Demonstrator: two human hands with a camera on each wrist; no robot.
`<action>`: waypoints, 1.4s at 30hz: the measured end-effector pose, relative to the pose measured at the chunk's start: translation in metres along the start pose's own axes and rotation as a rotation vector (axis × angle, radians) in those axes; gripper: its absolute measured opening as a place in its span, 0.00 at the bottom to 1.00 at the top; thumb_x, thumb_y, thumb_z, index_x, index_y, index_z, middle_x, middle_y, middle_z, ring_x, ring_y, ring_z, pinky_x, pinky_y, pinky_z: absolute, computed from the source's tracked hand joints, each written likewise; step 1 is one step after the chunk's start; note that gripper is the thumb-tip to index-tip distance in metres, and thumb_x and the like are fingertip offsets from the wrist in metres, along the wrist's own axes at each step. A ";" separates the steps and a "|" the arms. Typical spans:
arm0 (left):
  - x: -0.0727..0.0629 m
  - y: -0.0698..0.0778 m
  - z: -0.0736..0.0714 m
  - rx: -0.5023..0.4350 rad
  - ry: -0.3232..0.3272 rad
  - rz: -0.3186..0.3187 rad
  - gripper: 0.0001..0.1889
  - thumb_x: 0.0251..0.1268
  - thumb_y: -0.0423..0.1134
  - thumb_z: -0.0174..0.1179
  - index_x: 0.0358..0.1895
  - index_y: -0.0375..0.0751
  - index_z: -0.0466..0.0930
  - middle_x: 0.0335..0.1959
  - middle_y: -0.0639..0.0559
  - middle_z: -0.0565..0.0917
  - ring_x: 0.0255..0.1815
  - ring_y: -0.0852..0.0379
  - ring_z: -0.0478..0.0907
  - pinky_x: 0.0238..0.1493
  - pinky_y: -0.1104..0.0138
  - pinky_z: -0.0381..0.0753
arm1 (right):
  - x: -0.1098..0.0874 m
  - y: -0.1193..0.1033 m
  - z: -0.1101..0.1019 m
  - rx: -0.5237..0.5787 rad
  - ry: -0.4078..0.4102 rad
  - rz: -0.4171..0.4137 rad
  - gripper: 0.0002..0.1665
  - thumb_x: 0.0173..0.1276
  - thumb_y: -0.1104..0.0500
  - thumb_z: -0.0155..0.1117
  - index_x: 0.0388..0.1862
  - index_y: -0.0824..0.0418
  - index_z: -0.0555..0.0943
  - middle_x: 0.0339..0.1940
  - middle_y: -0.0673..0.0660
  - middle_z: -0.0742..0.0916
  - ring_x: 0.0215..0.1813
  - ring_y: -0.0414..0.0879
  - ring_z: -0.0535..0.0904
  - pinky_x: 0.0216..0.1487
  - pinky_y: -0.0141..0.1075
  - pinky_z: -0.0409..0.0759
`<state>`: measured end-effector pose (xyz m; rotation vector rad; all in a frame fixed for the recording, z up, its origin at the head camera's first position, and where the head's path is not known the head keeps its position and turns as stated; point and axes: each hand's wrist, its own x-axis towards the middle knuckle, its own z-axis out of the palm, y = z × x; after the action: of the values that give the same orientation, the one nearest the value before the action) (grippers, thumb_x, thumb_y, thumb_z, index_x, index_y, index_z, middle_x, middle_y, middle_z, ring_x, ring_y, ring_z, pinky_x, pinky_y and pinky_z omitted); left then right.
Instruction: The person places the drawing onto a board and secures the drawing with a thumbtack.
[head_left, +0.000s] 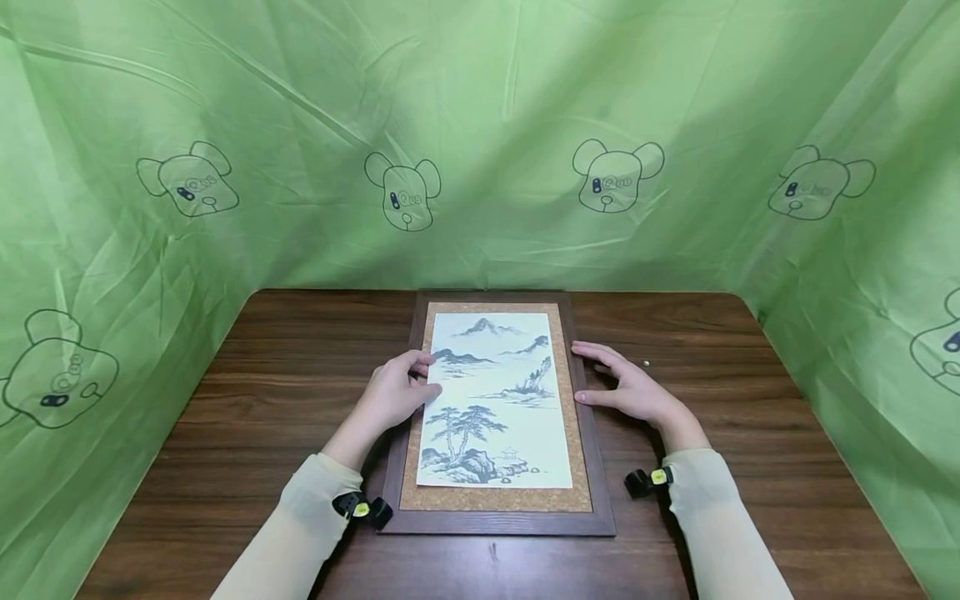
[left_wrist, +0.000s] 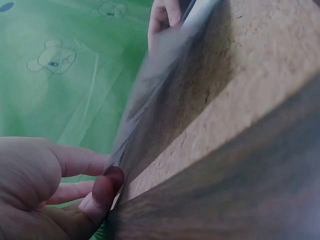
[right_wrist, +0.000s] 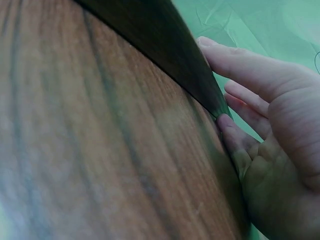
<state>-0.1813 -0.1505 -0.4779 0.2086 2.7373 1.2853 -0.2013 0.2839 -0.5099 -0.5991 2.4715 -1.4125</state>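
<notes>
A pale sheet of paper (head_left: 480, 425) printed with an ink landscape of mountains and pine trees lies over a cork board (head_left: 495, 499) in a dark wooden frame (head_left: 498, 523). At the sheet's left edge my left hand (head_left: 393, 387) pinches the paper between thumb and fingers. The left wrist view has the sheet standing off the cork (left_wrist: 260, 55), slanting up from it. My right hand (head_left: 626, 385) rests its fingertips and thumb along the frame's right side. In the right wrist view those fingertips (right_wrist: 207, 45) touch the outer side of the frame (right_wrist: 165, 47).
The frame lies on a brown wood-grain table (head_left: 720, 367), its far end near the table's back edge. Green curtains (head_left: 487, 100) with bear-head outlines hang behind and at both sides. A tiny pale speck (head_left: 647, 362) lies beside the right hand.
</notes>
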 end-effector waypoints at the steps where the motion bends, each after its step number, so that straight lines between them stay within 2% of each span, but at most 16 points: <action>1: 0.000 0.000 0.000 0.000 0.000 0.002 0.23 0.68 0.40 0.74 0.64 0.41 0.85 0.51 0.47 0.87 0.37 0.56 0.82 0.42 0.59 0.82 | 0.000 -0.001 0.000 0.001 -0.002 0.001 0.51 0.70 0.54 0.82 0.87 0.53 0.68 0.88 0.55 0.66 0.88 0.57 0.57 0.84 0.61 0.58; 14: 0.004 0.000 -0.001 0.016 -0.008 0.027 0.23 0.68 0.40 0.74 0.65 0.40 0.85 0.50 0.47 0.86 0.37 0.56 0.82 0.43 0.59 0.82 | 0.001 -0.003 -0.003 -0.017 0.002 0.004 0.51 0.70 0.54 0.82 0.87 0.53 0.68 0.88 0.55 0.66 0.88 0.57 0.57 0.84 0.61 0.58; 21: 0.004 0.003 -0.011 0.069 0.006 0.041 0.27 0.69 0.41 0.75 0.69 0.38 0.84 0.53 0.45 0.87 0.38 0.55 0.83 0.44 0.55 0.84 | 0.003 -0.004 -0.004 -0.018 0.001 0.004 0.51 0.70 0.55 0.82 0.87 0.54 0.68 0.88 0.55 0.66 0.88 0.57 0.58 0.84 0.60 0.59; 25: 0.005 -0.002 -0.020 0.109 0.026 0.105 0.26 0.68 0.43 0.77 0.66 0.38 0.85 0.54 0.44 0.87 0.39 0.54 0.84 0.44 0.55 0.85 | 0.003 -0.003 -0.004 -0.019 0.000 0.001 0.50 0.71 0.55 0.82 0.87 0.54 0.68 0.88 0.55 0.66 0.88 0.57 0.58 0.84 0.61 0.59; 28: 0.007 -0.010 -0.027 0.145 0.019 0.200 0.27 0.67 0.45 0.78 0.66 0.39 0.86 0.57 0.44 0.86 0.47 0.50 0.84 0.51 0.52 0.84 | 0.003 -0.002 -0.004 -0.018 0.001 -0.001 0.50 0.71 0.55 0.82 0.87 0.53 0.68 0.88 0.55 0.67 0.88 0.57 0.58 0.84 0.60 0.59; 31: 0.010 -0.022 -0.032 0.161 -0.035 0.289 0.31 0.67 0.47 0.79 0.71 0.42 0.83 0.66 0.44 0.83 0.64 0.44 0.81 0.64 0.45 0.80 | 0.002 -0.001 -0.004 -0.013 0.001 -0.001 0.50 0.71 0.55 0.82 0.87 0.53 0.68 0.88 0.55 0.67 0.88 0.56 0.58 0.84 0.60 0.59; 35: 0.012 -0.035 -0.033 0.139 -0.158 0.352 0.39 0.67 0.51 0.79 0.78 0.45 0.77 0.83 0.44 0.70 0.82 0.39 0.67 0.77 0.37 0.69 | 0.001 0.000 -0.002 -0.004 0.000 0.000 0.50 0.71 0.55 0.82 0.87 0.53 0.68 0.88 0.55 0.67 0.88 0.56 0.57 0.84 0.60 0.59; 39: 0.013 -0.043 -0.031 0.095 -0.261 0.343 0.43 0.68 0.56 0.78 0.83 0.50 0.71 0.89 0.48 0.60 0.89 0.42 0.54 0.81 0.35 0.60 | 0.000 0.000 -0.002 -0.002 -0.001 0.005 0.50 0.71 0.55 0.82 0.87 0.53 0.68 0.88 0.55 0.66 0.88 0.57 0.57 0.84 0.60 0.59; 42: 0.012 -0.048 -0.030 0.082 -0.296 0.312 0.45 0.68 0.58 0.77 0.85 0.54 0.68 0.90 0.50 0.56 0.90 0.44 0.51 0.82 0.34 0.58 | 0.001 0.000 -0.001 -0.007 -0.005 0.005 0.50 0.71 0.55 0.82 0.87 0.53 0.68 0.88 0.55 0.66 0.88 0.57 0.57 0.84 0.61 0.59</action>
<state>-0.2016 -0.2017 -0.4960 0.7935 2.5704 1.0977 -0.2025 0.2843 -0.5090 -0.5963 2.4736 -1.3986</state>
